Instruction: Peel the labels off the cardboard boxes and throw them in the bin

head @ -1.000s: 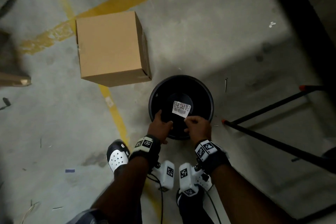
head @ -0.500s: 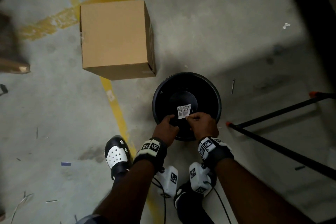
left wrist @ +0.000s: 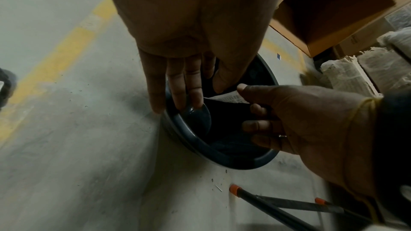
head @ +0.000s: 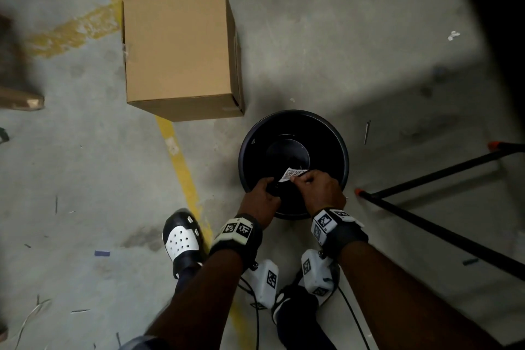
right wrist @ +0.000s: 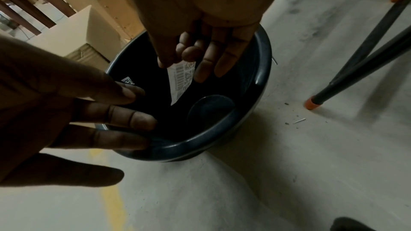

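One label [right wrist: 182,78] pinched by right hand [head: 318,189], hanging long-edge down over bin [head: 341,150] mouth | left hand [head: 260,200] beside it; fingers straight, holding nothing | release drops it straight in

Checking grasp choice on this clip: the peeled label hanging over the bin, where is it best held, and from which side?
By its top edge, from above. The label hangs into the bin, and the right hand pinches that upper edge, leaving the printed strip dangling free to drop straight in. The left hand hovers open beside it.
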Demonstrator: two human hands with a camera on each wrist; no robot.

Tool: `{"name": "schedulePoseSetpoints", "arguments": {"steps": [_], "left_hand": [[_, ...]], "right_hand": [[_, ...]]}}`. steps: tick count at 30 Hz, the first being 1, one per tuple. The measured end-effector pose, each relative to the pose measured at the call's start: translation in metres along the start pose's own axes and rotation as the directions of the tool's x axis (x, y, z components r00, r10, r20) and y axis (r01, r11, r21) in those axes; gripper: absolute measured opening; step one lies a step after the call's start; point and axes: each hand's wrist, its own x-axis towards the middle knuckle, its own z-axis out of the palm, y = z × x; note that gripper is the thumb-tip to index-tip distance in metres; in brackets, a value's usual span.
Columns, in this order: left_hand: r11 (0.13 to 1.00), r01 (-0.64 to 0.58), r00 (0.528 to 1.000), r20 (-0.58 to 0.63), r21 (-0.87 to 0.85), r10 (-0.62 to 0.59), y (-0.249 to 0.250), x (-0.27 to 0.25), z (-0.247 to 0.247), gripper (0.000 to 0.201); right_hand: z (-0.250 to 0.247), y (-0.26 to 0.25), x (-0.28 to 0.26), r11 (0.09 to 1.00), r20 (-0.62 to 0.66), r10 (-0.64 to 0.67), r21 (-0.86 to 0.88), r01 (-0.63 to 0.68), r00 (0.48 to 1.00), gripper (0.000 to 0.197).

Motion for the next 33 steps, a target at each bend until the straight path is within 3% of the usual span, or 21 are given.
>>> {"name": "schedulePoseSetpoints", "arguments": {"steps": [14,21,27,33], "left_hand": [[0.995,-0.064,0.998,-0.006,0.075,0.064,0.005,-0.007,0.0,0.05],[0.995,-0.066,0.997,-0.026,0.079,0.069,0.009,-0.02,-0.004,0.029],[0.98,-0.093,0.995,-0.02,0.174,0.098,0.042,-0.057,-0.032,0.025],[0.911,-0.199,0.98,0.058,0.363,0.191,0.107,-0.136,-0.079,0.026]], "right_hand": [[0.0,0.006,-0.004,0.999,0.014,0.017,0.027,-0.017,1.0,0.017],[-0.007,0.01,-0.018,0.997,0.001,0.016,0.078,-0.016,1.0,0.009],[-0.037,-0.004,-0.061,0.994,0.029,-0.022,0.109,0.019,0.999,0.011],[-0.099,-0.03,-0.137,0.974,0.03,-0.061,0.22,0.053,0.998,0.016]]}}
